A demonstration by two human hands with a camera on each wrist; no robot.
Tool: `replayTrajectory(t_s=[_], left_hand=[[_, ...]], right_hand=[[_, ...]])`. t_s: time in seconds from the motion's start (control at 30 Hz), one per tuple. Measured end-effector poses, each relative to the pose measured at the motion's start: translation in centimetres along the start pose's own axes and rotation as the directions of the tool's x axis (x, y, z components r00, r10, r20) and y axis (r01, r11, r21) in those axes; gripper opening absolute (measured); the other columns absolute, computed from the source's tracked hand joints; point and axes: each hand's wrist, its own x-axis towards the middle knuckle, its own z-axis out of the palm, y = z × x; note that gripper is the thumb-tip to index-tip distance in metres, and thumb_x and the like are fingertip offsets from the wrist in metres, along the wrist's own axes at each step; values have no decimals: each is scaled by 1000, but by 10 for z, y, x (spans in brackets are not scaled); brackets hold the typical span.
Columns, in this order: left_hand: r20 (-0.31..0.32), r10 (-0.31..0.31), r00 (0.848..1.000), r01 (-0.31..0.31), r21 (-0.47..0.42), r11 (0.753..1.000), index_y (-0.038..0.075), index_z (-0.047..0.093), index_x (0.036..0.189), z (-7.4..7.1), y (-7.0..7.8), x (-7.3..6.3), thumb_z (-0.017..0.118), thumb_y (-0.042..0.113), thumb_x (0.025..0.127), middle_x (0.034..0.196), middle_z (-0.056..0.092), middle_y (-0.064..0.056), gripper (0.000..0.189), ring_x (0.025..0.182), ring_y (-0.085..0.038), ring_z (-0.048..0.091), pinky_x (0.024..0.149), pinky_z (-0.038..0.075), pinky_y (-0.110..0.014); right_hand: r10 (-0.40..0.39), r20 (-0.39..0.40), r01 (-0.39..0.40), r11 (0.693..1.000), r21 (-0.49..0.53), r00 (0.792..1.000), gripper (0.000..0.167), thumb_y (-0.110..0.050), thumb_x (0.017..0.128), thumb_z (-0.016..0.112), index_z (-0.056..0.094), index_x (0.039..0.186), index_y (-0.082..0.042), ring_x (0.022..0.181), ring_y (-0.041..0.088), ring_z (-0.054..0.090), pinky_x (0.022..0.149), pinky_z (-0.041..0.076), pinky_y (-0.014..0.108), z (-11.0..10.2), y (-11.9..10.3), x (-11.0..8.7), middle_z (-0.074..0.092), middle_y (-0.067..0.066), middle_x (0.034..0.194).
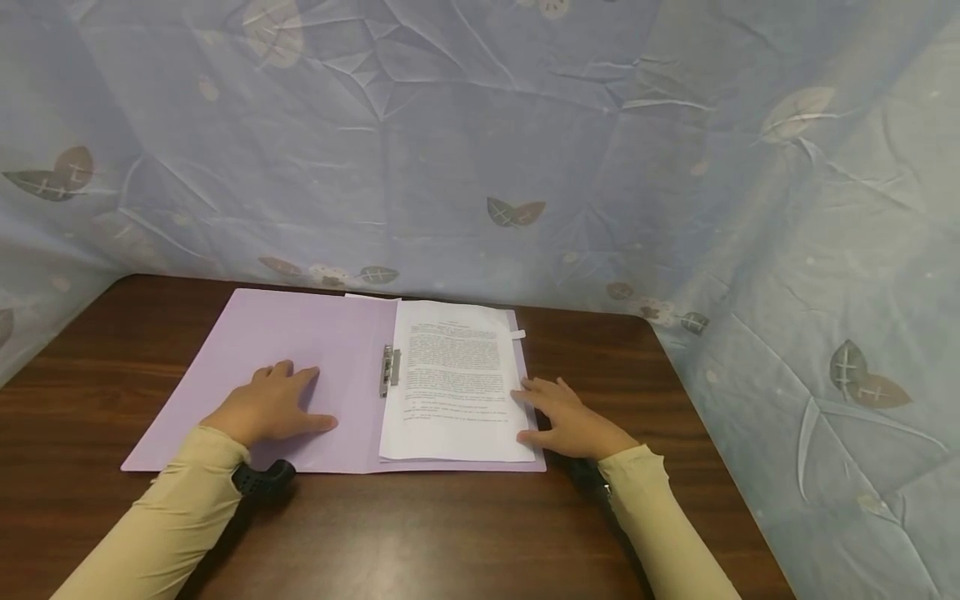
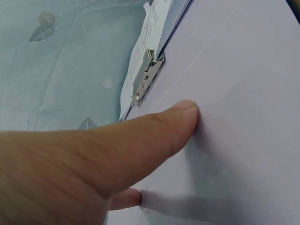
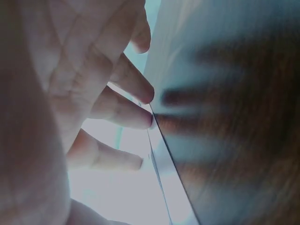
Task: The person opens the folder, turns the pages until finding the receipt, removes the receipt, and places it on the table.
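Observation:
A purple folder [image 1: 315, 333] lies spread flat on the table, a metal clip [image 1: 389, 371] along its fold. Printed sheets [image 1: 457, 375] are held by that clip over the folder's right half. My left hand [image 1: 273, 406] rests on the bare left cover with fingers spread; in the left wrist view its thumb [image 2: 159, 131] points toward the clip [image 2: 149, 77]. At the right edge of the sheets is my right hand [image 1: 572, 417], its fingers extended. In the right wrist view the fingertips [image 3: 146, 96] are right at the folder's edge [image 3: 176, 187], beside the wooden surface.
The dark wooden table [image 1: 420, 533] extends in front of the folder and to both sides. A patterned pale blue cloth [image 1: 450, 150] hangs behind the table and along its right side. A small white tab [image 1: 518, 334] sticks out at the sheets' right edge.

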Motion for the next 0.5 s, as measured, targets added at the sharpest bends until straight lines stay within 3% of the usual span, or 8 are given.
replayTrajectory(t_s=[0.5], left_hand=[[11,11,1000,-11,-1,1000,-8,45,149,2,-3,2,78,63,81,147,34,-48,104,132,-71,33,95,40,-79]], right_hand=[[14,-7,-14,1000,-7,1000,70,-33,93,76,51,152,-5,154,39,28,125,9,60,-1,0,0,36,19,164]])
